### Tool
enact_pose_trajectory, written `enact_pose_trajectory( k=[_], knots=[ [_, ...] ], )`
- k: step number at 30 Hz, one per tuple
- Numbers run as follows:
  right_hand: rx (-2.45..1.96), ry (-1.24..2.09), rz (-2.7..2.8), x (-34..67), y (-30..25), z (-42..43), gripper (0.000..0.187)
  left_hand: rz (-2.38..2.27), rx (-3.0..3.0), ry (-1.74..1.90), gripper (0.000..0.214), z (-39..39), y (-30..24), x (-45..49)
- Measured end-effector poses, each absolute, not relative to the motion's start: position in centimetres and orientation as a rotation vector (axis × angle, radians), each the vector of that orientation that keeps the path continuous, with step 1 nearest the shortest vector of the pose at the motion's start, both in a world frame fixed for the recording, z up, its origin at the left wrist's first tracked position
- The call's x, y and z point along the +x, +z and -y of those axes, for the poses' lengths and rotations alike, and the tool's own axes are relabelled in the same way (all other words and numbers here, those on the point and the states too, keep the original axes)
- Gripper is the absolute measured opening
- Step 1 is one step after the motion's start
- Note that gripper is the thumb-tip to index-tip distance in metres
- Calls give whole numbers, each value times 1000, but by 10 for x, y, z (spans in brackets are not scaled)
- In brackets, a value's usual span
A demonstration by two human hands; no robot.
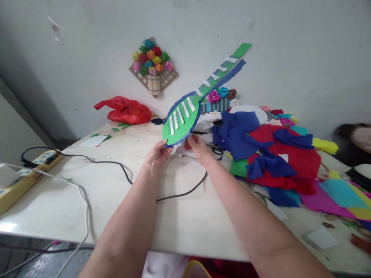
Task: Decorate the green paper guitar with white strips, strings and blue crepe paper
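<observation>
Green paddle-shaped foam-like craft (186, 122) with white strips tilts over the pale counter (193, 223), toward its far edge. Left grip (158, 154) pinches its rim; right grip's (199, 148) hold, unclear. Likely light, bendable; support the rounded end.

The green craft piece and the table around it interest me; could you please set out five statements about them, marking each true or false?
1. The left hand grips the lower edge of the green craft piece. True.
2. The green craft piece's narrow end points downward. False: it points up and to the right.
3. The yellow power strip lies on the left part of the table. True.
4. The green craft piece lies flat on the table. False: it is held up, tilted.
5. The red plastic bag is left of the green craft piece. True.
</observation>
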State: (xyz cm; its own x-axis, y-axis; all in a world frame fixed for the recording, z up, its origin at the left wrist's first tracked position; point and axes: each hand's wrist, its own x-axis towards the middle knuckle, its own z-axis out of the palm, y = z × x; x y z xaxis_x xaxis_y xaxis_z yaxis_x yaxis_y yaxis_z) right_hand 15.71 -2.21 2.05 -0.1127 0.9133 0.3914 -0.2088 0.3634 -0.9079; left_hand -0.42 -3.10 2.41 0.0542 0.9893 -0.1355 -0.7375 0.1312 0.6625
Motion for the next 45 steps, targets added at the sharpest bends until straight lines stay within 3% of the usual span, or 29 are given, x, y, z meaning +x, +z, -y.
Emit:
enact_pose_trajectory(
  k=[18, 31, 45],
  knots=[
    [-665, 1078, 1286, 147, 21, 26, 44, -644, 439, 1278, 11, 31, 26, 4],
    [-841, 751, 1280, 146, 24, 27, 42, -636, 480, 1409, 12, 29, 26, 4],
    [-965, 788, 1320, 145, 26, 35, 45, -608, 622, 1533, 10, 25, 20, 5]
  ],
)
